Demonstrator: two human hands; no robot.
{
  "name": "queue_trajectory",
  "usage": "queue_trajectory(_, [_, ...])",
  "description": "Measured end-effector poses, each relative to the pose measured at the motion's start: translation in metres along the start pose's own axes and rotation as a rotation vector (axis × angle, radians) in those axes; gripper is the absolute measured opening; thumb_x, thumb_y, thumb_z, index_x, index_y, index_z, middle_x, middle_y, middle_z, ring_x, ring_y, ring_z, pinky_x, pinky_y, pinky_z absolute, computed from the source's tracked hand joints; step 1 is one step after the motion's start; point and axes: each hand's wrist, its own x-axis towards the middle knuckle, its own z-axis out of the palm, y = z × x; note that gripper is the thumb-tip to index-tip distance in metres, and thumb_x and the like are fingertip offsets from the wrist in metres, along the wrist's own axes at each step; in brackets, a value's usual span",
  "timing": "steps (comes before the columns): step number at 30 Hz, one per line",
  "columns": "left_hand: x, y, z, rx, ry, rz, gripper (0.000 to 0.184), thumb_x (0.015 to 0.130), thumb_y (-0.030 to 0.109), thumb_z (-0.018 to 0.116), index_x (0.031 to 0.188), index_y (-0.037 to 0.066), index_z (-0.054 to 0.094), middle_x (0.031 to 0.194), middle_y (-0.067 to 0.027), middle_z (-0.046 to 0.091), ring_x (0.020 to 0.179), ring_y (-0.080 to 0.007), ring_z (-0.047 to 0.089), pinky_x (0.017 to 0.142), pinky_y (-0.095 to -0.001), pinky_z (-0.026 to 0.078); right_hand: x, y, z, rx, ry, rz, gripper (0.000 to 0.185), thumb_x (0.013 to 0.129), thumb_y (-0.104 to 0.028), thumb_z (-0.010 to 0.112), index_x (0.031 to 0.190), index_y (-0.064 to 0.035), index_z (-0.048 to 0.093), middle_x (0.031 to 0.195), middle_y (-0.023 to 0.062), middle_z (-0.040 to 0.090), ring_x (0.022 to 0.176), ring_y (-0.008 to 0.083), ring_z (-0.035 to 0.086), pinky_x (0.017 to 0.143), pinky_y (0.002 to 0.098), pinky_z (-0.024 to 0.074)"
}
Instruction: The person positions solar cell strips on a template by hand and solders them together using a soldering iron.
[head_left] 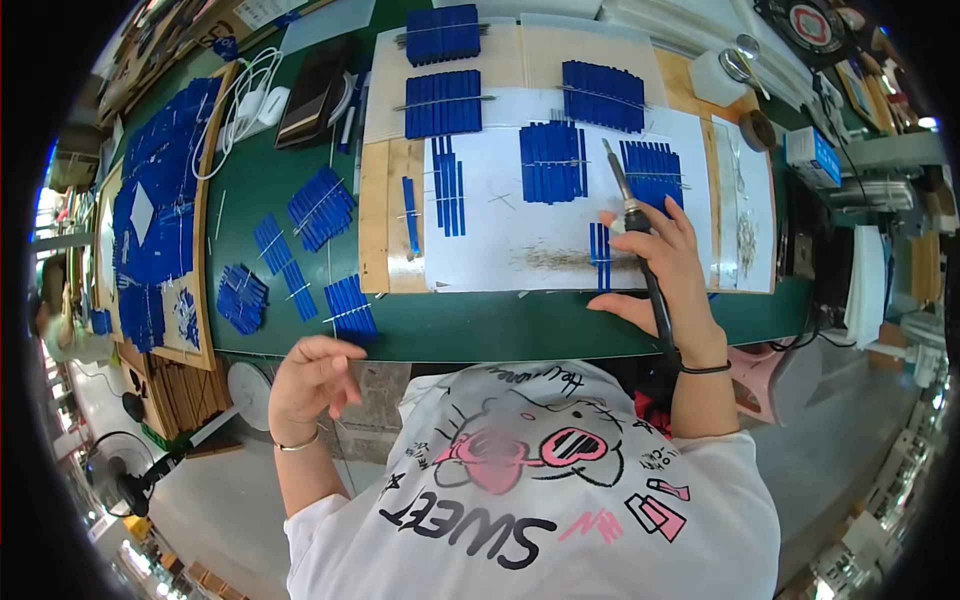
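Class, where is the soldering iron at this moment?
In the head view, the soldering iron is right of centre, held in the right hand, its tip showing between two blue strip bundles.

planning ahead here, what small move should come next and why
Probably bring the left hand over to steady the few narrow blue strips beside the right hand, because the right grips a black-handled soldering iron while the left hovers off to the side.

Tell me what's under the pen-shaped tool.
Around the tool in the right hand, white paper and green tabletop show beneath; what its body covers is hidden.
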Motion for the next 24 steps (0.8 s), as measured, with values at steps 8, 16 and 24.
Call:
queue_trajectory(8, [0.072, -0.017, 0.143, 0.955, -0.074, 0.510, 0.021, 0.084, 0.004, 0.071, 0.105, 0.004, 0.073, 0.079, -0.0072, 0.067, 0.065, -0.0157, 0.063, 0.057, -0.0279, 0.049, 0.011, -0.007, 0.012, 0.037, 0.012, -0.027, 0.060, 0.061, -0.041, 0.089, 0.106, -0.0123, 0.062, 0.120, 0.0092, 0.068, 0.125, 0.0337, 0.054, 0.114, 0.0541, 0.0285])
queue_trajectory(16, [0.135, -0.032, 0.165, 1.779, 0.071, 0.991, 0.050, 0.080, 0.025, 0.072, 0.128, 0.017, 0.063, 0.129, -0.0066, 0.055, 0.113, -0.0263, 0.050, 0.094, -0.0395, 0.038, 0.009, -0.002, 0.010, 0.061, -0.007, -0.031, 0.059, 0.062, -0.043, 0.086, 0.107, -0.0130, 0.062, 0.121, 0.0088, 0.068, 0.123, 0.0326, 0.055, 0.115, 0.0538, 0.0262])
queue_trajectory(24, [0.140, -0.039, 0.163, 1.797, 0.129, 1.043, 0.049, 0.080, 0.027, 0.071, 0.128, 0.018, 0.064, 0.130, -0.0060, 0.055, 0.112, -0.0253, 0.051, 0.094, -0.0383, 0.038, 0.008, -0.003, 0.011, 0.019, 0.017, -0.062, 0.058, 0.064, -0.043, 0.085, 0.107, -0.0129, 0.060, 0.122, 0.0077, 0.068, 0.120, 0.0337, 0.056, 0.114, 0.0553, 0.0257])
